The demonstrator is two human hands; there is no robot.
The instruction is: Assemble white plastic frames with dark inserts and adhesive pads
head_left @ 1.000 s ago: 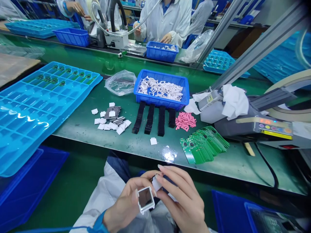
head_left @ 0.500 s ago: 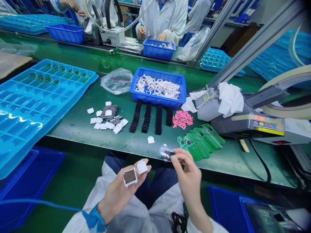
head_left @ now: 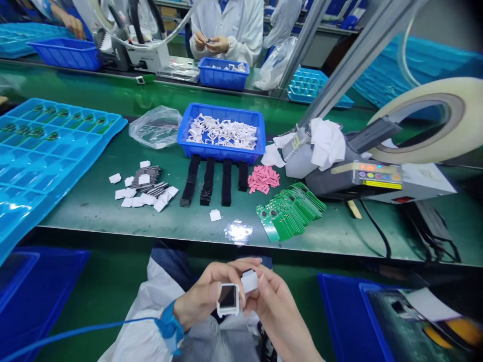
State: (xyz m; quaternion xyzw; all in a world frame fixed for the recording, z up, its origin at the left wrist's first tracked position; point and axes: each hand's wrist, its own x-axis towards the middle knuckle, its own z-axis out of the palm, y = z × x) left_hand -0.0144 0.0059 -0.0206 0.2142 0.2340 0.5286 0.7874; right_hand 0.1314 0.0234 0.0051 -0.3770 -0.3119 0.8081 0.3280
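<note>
My left hand is closed on a small white square frame with a dark display inside it, pinched by the thumb. Just right of that frame, a white square piece sits between my two hands, with a thin black strip along its top edge. The thumb and fingers of my right hand close on the white piece's right side. Left fingers reach behind both pieces and are partly hidden. A blue wrist strap circles my left wrist.
On the green bench lie white squares, black strips, pink pieces and green circuit boards. A blue bin contains white frames. Left is a blue tray; right, a grey machine. A co-worker sits opposite.
My right hand has come down and left to meet my left hand, bringing the black strip to the white piece. Both hands now touch around it. The view has shifted right.
</note>
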